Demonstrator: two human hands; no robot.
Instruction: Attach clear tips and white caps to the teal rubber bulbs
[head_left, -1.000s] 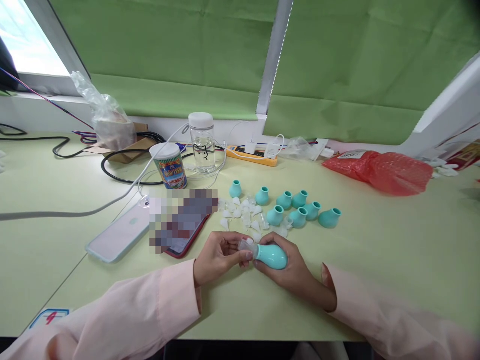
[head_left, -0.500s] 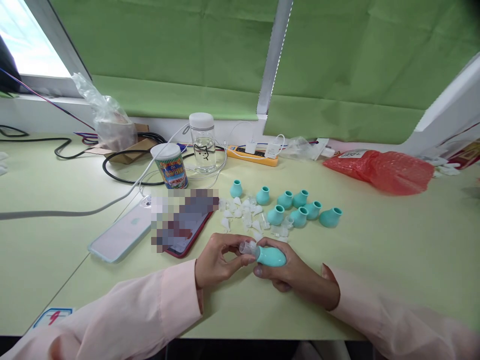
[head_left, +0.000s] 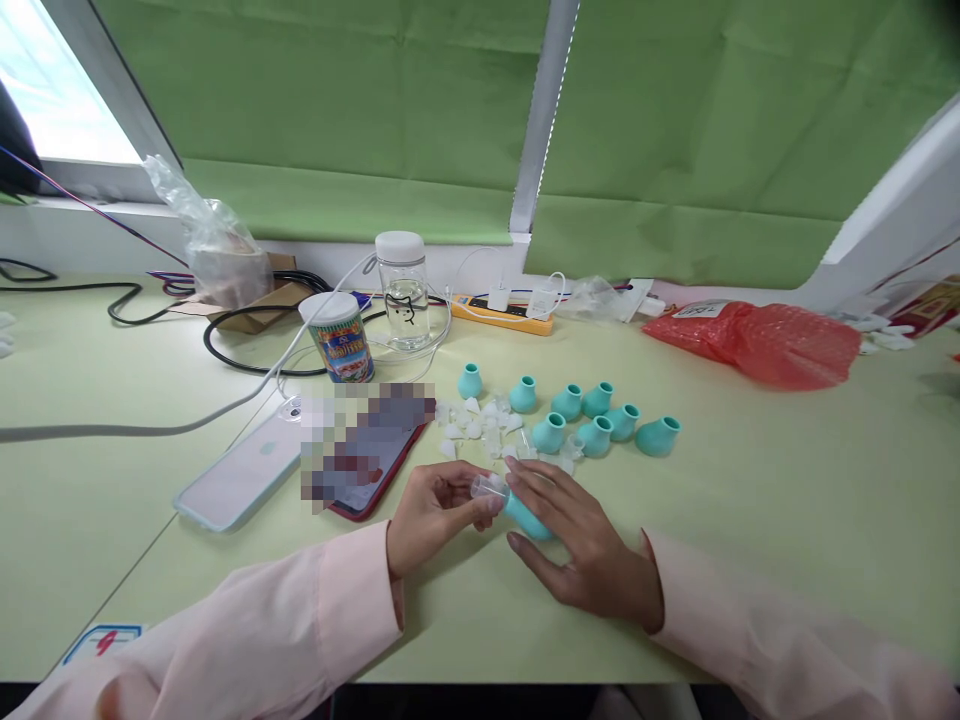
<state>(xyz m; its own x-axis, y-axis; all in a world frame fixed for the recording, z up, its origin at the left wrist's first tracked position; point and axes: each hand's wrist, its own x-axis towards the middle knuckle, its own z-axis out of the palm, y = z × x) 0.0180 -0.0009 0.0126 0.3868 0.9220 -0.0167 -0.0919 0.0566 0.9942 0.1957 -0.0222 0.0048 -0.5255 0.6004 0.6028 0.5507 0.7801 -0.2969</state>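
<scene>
My left hand (head_left: 435, 512) pinches the clear plastic tip (head_left: 486, 487) fitted on a teal rubber bulb (head_left: 525, 517). My right hand (head_left: 581, 548) wraps over the bulb from above, palm down, and hides most of it. Both hands rest low over the pale green table (head_left: 750, 500), near its front edge. Just beyond them lie several loose clear tips (head_left: 484, 425) and a row of several more teal bulbs (head_left: 592, 415).
Two phones lie to the left, a pale one (head_left: 236, 470) and a red-cased one (head_left: 371, 455). Further back stand a printed can (head_left: 339, 337), a clear jar (head_left: 403, 290), an orange power strip (head_left: 504, 310) with cables, and a red bag (head_left: 757, 342).
My right hand has turned over the teal bulb, so it now covers it from above. The left hand has kept its pinch on the clear tip.
</scene>
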